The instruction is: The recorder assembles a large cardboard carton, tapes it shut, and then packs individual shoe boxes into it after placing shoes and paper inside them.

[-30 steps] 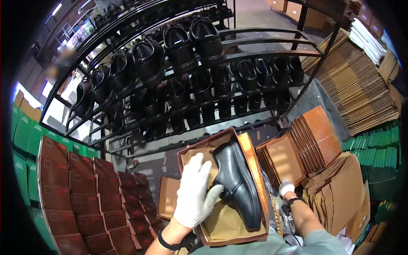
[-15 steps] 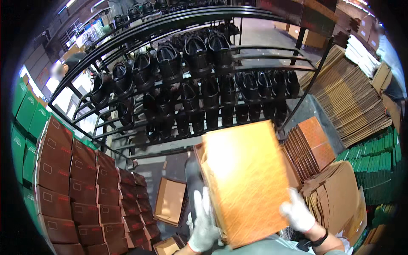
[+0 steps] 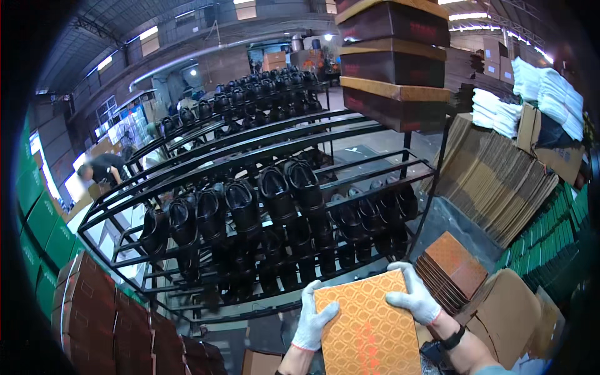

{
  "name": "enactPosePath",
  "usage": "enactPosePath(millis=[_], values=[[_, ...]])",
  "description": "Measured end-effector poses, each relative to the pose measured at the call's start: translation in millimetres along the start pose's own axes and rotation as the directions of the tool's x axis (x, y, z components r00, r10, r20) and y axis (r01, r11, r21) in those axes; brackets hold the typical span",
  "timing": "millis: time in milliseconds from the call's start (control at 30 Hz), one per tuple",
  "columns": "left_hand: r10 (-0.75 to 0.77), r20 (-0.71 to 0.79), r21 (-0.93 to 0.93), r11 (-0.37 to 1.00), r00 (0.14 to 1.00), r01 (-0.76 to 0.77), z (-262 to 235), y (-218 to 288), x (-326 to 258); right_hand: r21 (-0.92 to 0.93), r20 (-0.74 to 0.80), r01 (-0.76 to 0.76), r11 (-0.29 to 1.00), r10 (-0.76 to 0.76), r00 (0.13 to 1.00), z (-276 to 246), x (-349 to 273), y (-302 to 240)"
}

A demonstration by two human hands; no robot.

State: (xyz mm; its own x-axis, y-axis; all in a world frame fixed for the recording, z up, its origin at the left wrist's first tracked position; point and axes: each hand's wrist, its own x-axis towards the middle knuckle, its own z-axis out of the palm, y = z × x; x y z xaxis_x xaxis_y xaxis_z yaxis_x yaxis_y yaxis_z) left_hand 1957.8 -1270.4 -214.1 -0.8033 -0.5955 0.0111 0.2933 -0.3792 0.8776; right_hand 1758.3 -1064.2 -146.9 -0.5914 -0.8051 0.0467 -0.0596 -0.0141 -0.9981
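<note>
An orange shoebox [image 3: 370, 325] with a ring pattern and red print on its top sits low in front of me, running out of the lower edge. My left hand [image 3: 314, 317], in a white knit glove, grips its left far corner with the thumb on top. My right hand [image 3: 414, 296], gloved the same way, grips the right far corner, thumb also on top. Both sets of fingers curl round the sides, partly hidden. Beyond the box stands a black metal rack [image 3: 262, 140] holding rows of black shoes [image 3: 240, 203].
Brown boxes with orange lids [image 3: 397, 62] are stacked on the rack's right end. Brown boxes [image 3: 94, 312] and green boxes [image 3: 47, 228] rise at left. Flattened cardboard [image 3: 494, 175] and folded orange-patterned pieces [image 3: 453, 265] lie at right. A person [image 3: 103, 170] bends at far left.
My view has tilted up, showing more of the rack and hall. My hands have shifted from the shoebox's lower sides to its far corners, and its top now faces me squarely.
</note>
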Motion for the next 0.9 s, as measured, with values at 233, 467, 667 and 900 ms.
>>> enactPosePath(millis=[233,467,667,900], values=[[0.153,0.052,0.349,0.923,0.987,-0.162,4.9,-23.4,20.8,0.297,-0.024,-0.054,0.953,0.064,0.998,-11.6,-29.2,1.9],[0.229,-0.003,0.271,0.937,0.973,-0.219,54.5,54.7,25.4,0.413,0.230,-0.158,0.897,0.065,0.971,-33.7,-82.9,-39.2],[0.279,0.209,0.062,0.953,0.937,-0.297,113.2,288.3,135.6,0.233,0.129,0.530,0.815,-0.566,0.814,-18.4,79.5,-313.4],[0.542,0.219,0.074,0.820,0.812,-0.567,132.7,296.5,240.0,0.438,-0.034,0.464,0.770,-0.501,0.865,-33.1,251.0,-347.2]])
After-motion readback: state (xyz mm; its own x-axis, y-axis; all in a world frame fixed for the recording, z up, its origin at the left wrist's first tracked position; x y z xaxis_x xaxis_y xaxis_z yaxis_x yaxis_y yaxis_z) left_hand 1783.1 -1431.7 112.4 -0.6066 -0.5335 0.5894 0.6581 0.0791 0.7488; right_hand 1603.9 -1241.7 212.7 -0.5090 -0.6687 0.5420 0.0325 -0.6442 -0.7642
